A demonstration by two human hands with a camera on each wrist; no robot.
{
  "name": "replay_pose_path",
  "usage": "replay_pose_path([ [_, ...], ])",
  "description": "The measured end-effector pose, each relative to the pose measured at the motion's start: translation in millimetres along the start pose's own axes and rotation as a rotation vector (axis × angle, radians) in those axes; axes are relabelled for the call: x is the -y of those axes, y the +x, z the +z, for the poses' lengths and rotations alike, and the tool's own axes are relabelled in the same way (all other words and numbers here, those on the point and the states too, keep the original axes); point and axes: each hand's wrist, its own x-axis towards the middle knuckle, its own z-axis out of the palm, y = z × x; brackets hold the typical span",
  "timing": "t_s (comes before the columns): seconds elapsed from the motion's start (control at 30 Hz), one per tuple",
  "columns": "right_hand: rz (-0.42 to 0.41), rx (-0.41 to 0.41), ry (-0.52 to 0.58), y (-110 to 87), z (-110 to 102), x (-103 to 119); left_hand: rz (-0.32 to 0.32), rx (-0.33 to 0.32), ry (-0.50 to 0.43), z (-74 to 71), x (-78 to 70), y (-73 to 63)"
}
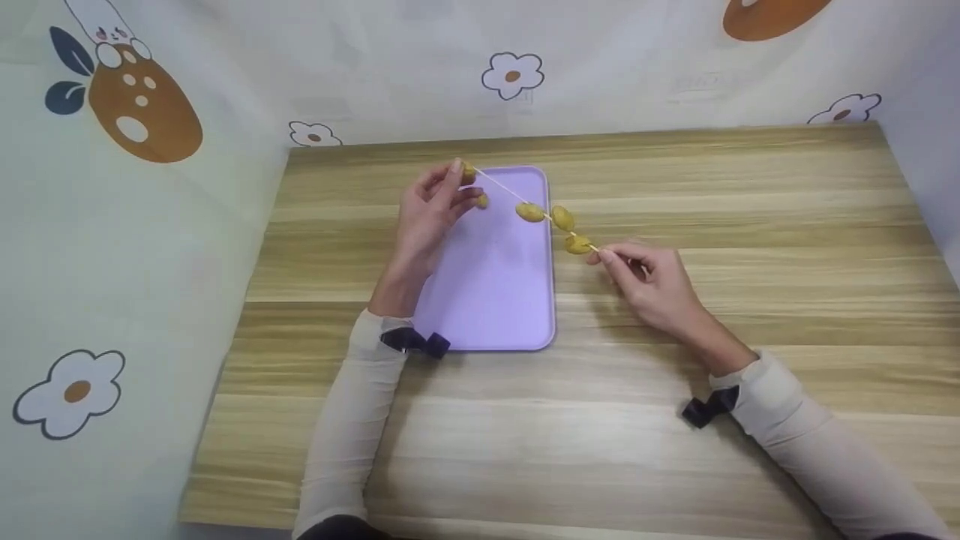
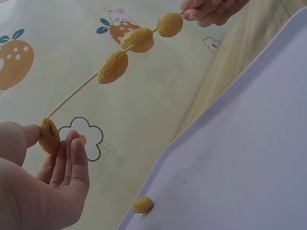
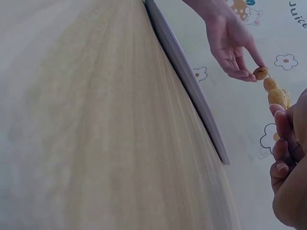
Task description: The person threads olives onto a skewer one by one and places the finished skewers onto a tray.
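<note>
Skewer, thin pale wooden (image 1: 501,186), carried three wrinkled oval yellow-brown fruits (image 1: 530,212). Right hand (image 1: 652,289) pinched its near end; left hand (image 1: 427,216) pinched a fourth fruit (image 2: 49,137) at the far end, by the lilac rectangular tray (image 1: 495,285). Threading probably needed a straight axial push, skin clear of the tip.

- Left arm (image 1: 341,435): reaching forward, wrist (image 1: 396,291) raised.
- Left hand (image 1: 429,214): thumb (image 2: 31,135) pinching against a finger, other fingers (image 2: 79,163) extended.
- Right arm (image 1: 817,450): slanting inward from the lower right.
- Right hand (image 1: 654,286): thumb (image 1: 611,259) and fingertip pinching, other fingers (image 3: 279,170) curled.
- The 2 hands: apart (the left farther forward).
</note>
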Motion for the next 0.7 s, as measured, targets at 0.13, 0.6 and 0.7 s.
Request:
replay_pose_path([
  [0.13, -0.014, 0.005, -0.014, -0.3, 0.0, -0.4, 0.009, -0.001, -0.036, 0.3, 0.7, 0.5],
  [0.6, -0.014, 0.025, -0.035, -0.4, 0.1, -0.8, 0.121, -0.011, -0.046, -4.6, 0.2, 0.6],
  [0.7, -0.014, 0.028, -0.038, -0.7, 0.1, -0.5, 0.131, -0.02, -0.02, -5.1, 1.0, 0.8],
])
